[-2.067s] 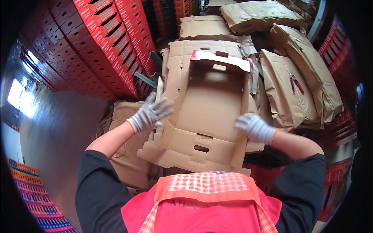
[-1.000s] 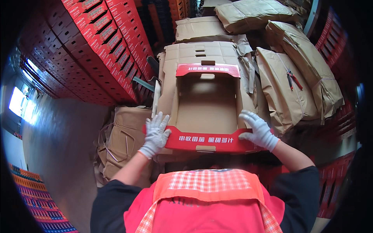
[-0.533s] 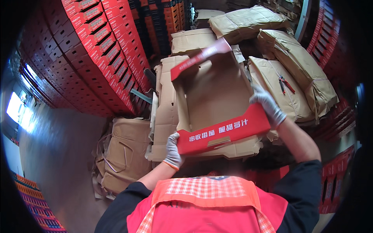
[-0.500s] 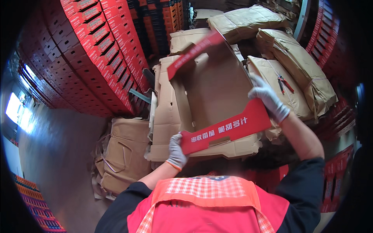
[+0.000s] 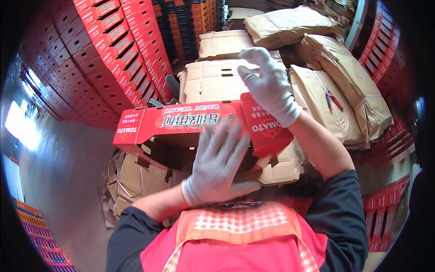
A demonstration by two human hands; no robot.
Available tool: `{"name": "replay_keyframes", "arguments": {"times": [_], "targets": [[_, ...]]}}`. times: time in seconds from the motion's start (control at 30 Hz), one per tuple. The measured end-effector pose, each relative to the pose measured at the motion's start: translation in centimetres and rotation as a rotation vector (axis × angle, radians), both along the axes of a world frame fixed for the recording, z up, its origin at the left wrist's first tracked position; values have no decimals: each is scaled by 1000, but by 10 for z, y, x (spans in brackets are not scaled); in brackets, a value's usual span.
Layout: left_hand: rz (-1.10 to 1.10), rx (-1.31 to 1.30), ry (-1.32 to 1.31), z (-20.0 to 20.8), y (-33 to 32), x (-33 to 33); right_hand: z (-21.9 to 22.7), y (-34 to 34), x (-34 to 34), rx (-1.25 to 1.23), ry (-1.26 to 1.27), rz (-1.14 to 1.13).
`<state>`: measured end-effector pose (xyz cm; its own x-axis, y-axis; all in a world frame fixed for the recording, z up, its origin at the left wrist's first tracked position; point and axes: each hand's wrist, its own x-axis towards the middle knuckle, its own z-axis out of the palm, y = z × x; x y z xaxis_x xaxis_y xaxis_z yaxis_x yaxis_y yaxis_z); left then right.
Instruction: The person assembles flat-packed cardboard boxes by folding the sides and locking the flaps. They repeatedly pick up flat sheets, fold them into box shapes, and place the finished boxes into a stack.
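A red printed cardboard tray box (image 5: 190, 121) stands tipped in front of me, its lettering upside down and its dark hollow facing my body. My left hand (image 5: 217, 165), in a pale glove, has its fingers spread across the front of the hollow; it is slightly blurred, and I cannot tell whether it touches the box. Over the box's right end is my gloved right hand (image 5: 269, 86), with thumb and fingers apart and nothing between them. Beneath and behind the box lies a stack of flat tan cardboard blanks (image 5: 213, 79).
Brown paper-wrapped bundles (image 5: 349, 72) lie at the right and back. Red-handled pliers (image 5: 334, 100) rest on one bundle (image 5: 312, 84). Tall red box stacks (image 5: 113, 54) rise at the left, with orange and dark stacks (image 5: 186, 27) behind. Another wrapped bundle (image 5: 140, 179) sits low left.
The box has turned from lying open-side up between my hands to standing tipped, lower and further left. Both hands have let go; the right one has moved up and left.
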<state>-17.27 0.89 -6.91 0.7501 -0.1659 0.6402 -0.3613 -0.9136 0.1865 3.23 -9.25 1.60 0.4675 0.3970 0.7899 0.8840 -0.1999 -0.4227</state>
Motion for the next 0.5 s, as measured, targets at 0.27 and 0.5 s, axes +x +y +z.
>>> {"name": "replay_keyframes", "arguments": {"times": [0.27,0.5], "targets": [[100,0,255,75,30,93,20,-40,14,-422,-109,-98],[-52,-26,36,58,36,83,36,-35,13,-751,-54,132]]}}
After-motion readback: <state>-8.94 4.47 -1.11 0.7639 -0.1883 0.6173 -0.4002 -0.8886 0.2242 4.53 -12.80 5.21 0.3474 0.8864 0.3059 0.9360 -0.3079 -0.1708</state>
